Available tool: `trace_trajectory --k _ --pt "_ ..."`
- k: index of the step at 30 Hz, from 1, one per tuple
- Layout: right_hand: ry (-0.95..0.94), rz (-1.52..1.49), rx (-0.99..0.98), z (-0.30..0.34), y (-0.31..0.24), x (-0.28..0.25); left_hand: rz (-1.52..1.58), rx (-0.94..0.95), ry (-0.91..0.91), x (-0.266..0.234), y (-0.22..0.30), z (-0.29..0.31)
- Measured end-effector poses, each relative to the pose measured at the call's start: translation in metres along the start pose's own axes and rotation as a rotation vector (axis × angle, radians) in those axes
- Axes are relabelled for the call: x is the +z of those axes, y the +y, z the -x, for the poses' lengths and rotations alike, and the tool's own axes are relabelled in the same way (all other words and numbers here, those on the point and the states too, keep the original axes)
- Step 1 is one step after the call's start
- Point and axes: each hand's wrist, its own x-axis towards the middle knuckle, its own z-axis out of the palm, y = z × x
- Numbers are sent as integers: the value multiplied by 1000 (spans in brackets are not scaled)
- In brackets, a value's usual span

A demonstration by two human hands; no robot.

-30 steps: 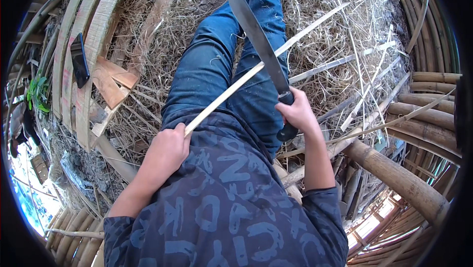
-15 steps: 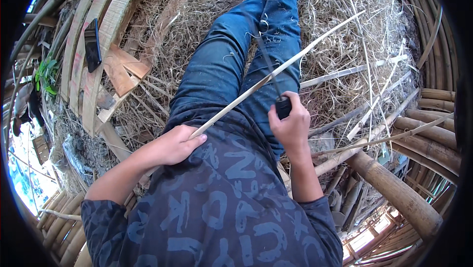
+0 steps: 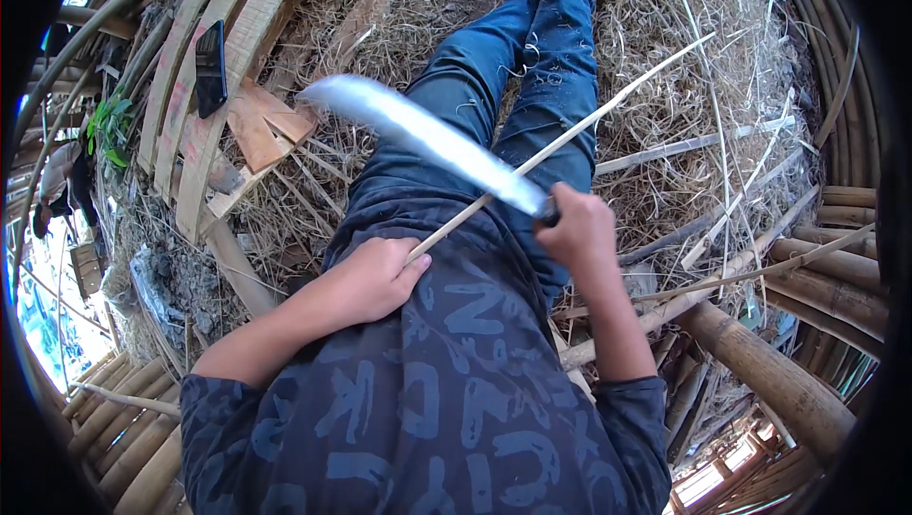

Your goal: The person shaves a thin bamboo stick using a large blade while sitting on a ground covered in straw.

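My left hand (image 3: pixel 385 273), at my waist, is closed round the near end of a thin pale bamboo strip (image 3: pixel 600 114). The strip slants up and to the right across my thighs. My right hand (image 3: pixel 581 225) grips the dark handle of a machete (image 3: pixel 432 143) above my right thigh. Its broad bright blade, a little blurred, points to the upper left and crosses over the strip near the handle end. Whether blade and strip touch, I cannot tell.
Wooden boards (image 3: pixel 242 26) lie at the upper left with a black phone (image 3: pixel 211 68) on them. Fine shavings (image 3: pixel 655 78) cover the ground around my legs. Thick bamboo poles (image 3: pixel 760 372) lie at the right, with a wooden block (image 3: pixel 261 121) left of my legs.
The machete has swung from pointing up, edge-on, to lying across the strip with its flat face showing. My right hand has turned and moved slightly down. My left hand keeps hold of the strip.
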Motion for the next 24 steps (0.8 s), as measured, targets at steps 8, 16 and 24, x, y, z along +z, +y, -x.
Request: trace_trajectory --k 8,16,24 --pt "102 -89 303 -20 66 -14 -60 -19 26 13 7 1" --pt "-35 -174 -162 9 -36 11 -94 -60 45 13 7 6" --pt "110 -40 266 -24 74 6 -119 -14 93 24 12 -1"
